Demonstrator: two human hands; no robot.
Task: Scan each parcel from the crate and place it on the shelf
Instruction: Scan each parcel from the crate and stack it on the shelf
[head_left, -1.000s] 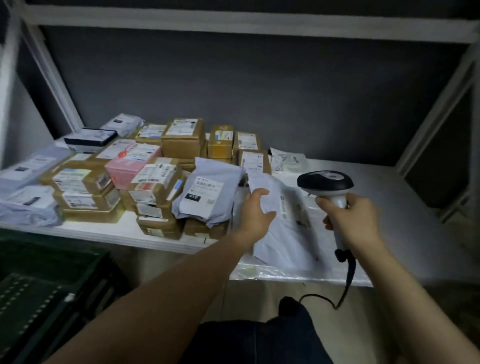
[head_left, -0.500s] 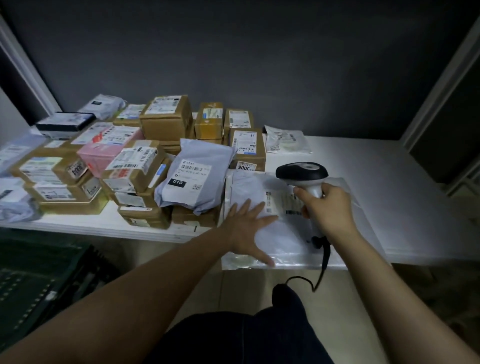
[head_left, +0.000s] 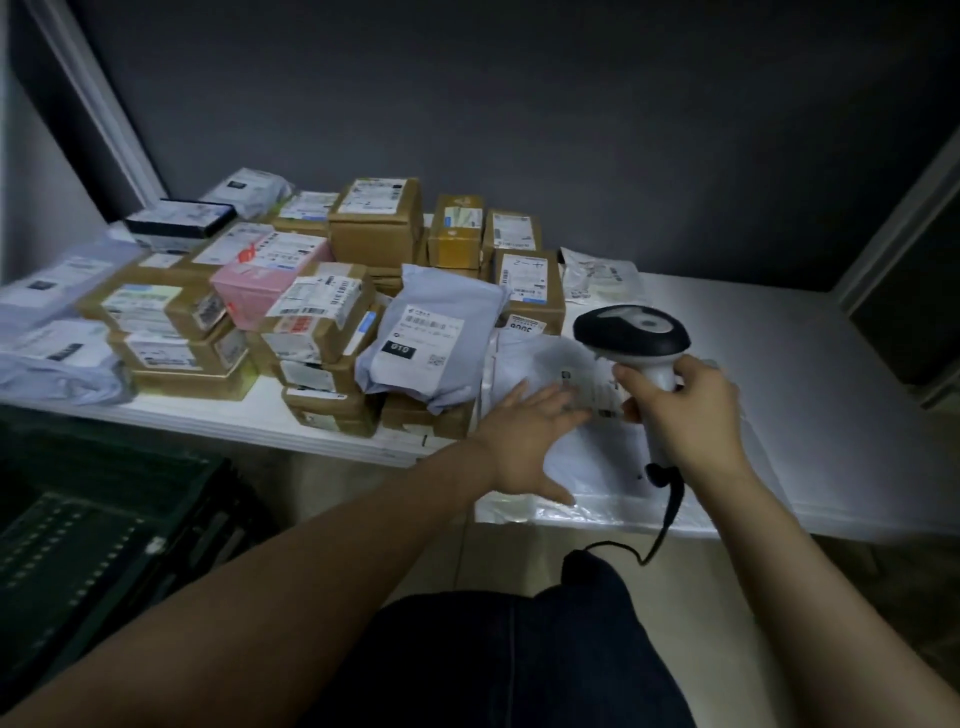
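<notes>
Left hand (head_left: 524, 447) has let go of the white poly mailer (head_left: 602, 457); fingers now spread flat over it. Right hand (head_left: 680, 410) still clamps the barcode scanner (head_left: 631, 330) above the mailer.

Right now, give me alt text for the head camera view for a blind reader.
A left hand rests flat on a white mailer bag on a white shelf while the right hand grips a barcode scanner over it. Labelled parcels are stacked to its left; a dark crate sits below.
</notes>
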